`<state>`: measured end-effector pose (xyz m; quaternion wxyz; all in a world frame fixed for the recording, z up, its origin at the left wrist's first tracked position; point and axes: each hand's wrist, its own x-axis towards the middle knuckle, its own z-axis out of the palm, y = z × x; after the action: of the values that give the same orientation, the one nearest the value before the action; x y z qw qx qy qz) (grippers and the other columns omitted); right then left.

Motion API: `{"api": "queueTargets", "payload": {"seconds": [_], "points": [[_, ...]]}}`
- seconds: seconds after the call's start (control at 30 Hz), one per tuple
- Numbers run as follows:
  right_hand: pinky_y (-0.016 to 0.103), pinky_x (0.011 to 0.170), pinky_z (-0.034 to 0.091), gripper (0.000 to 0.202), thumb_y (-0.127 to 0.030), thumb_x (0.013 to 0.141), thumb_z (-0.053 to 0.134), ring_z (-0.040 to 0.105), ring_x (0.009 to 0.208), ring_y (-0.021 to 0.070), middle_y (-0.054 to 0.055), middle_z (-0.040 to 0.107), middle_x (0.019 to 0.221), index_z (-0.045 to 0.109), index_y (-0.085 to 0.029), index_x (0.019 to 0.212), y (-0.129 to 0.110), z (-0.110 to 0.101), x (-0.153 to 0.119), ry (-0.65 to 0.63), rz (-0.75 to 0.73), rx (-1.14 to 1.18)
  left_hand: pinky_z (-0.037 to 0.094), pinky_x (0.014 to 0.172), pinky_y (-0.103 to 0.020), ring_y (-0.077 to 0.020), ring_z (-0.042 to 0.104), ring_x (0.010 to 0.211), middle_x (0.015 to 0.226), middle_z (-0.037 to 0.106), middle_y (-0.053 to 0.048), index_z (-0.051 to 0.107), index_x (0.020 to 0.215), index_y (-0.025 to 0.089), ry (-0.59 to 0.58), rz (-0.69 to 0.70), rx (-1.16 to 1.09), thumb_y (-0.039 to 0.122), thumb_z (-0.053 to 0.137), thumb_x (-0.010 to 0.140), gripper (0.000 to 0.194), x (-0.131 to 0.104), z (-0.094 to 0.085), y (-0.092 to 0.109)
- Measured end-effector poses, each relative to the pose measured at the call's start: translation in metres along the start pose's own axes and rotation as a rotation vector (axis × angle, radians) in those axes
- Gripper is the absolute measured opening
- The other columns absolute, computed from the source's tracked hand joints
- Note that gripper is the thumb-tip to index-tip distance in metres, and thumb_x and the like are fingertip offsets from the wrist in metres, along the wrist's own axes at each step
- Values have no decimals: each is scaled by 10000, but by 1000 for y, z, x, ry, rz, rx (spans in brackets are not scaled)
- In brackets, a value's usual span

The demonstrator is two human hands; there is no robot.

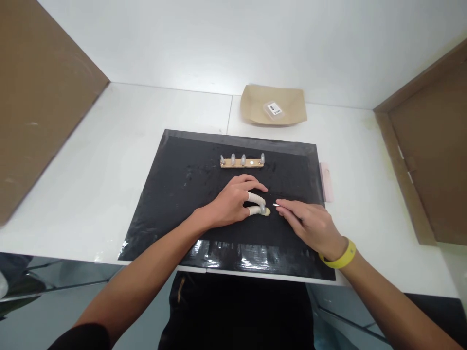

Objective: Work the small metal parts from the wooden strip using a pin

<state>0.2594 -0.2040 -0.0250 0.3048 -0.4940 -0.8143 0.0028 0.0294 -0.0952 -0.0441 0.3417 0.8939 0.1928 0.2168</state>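
Observation:
My left hand (237,200), with white wraps on its thumb and index finger, pinches a small grey nail-shaped piece (262,208) on a short cream-coloured base (267,212), low over the black mat (175,184). To its right, my right hand (310,221) holds a thin white stick (277,204) between thumb and fingertips, its tip pointing left and a short gap from the grey piece. Beyond my left hand lies a wooden strip (239,164) bearing several upright grey nail-shaped pieces (243,159) and one bare white dot (251,163).
A tan paper tray (248,102) behind the mat holds a small clear box with a white label (274,109). A pink block (327,182) lies at the mat's right edge. Brown panels stand at left (44,107) and right (430,141).

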Motion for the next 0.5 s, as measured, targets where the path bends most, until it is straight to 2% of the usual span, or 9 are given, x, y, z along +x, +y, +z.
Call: {"api": "queueTargets", "payload": {"seconds": [0.2,0.3,0.43,0.47,0.5], "points": [[257,695,654,155,-182,1009,644,793,764,174,50,814,966,737,-163,1131,5,-6,4,-66,-41,22,440,1087,-491,-273,592,1254,1235,767,-44,815,923,243,-4,-58,-65,188,745,915,90,4,-3,5],[266,727,661,159,-202,1012,644,797,799,181,52,815,994,744,-173,1133,8,-10,6,-76,-18,27,424,1092,-499,-261,623,1222,1208,780,-34,817,929,255,-7,-103,-121,198,760,906,84,6,-5,8],[252,702,668,182,-227,1043,595,775,692,151,30,808,875,738,-187,1147,0,-8,10,75,219,68,445,1111,-468,-245,623,1228,1214,778,-23,827,919,275,17,-140,-232,226,785,887,72,6,-9,9],[244,679,665,191,-215,1048,580,761,653,142,23,801,842,733,-189,1160,-3,-6,11,96,215,86,463,1103,-453,-243,624,1227,1209,779,-26,831,908,274,19,-147,-269,231,788,884,65,6,-10,9],[239,662,660,199,-199,1046,576,751,632,138,18,796,823,731,-193,1170,-5,-4,11,98,150,98,484,1087,-436,-240,632,1215,1196,782,-32,834,901,270,27,-158,-312,236,789,881,59,6,-11,9]]}}
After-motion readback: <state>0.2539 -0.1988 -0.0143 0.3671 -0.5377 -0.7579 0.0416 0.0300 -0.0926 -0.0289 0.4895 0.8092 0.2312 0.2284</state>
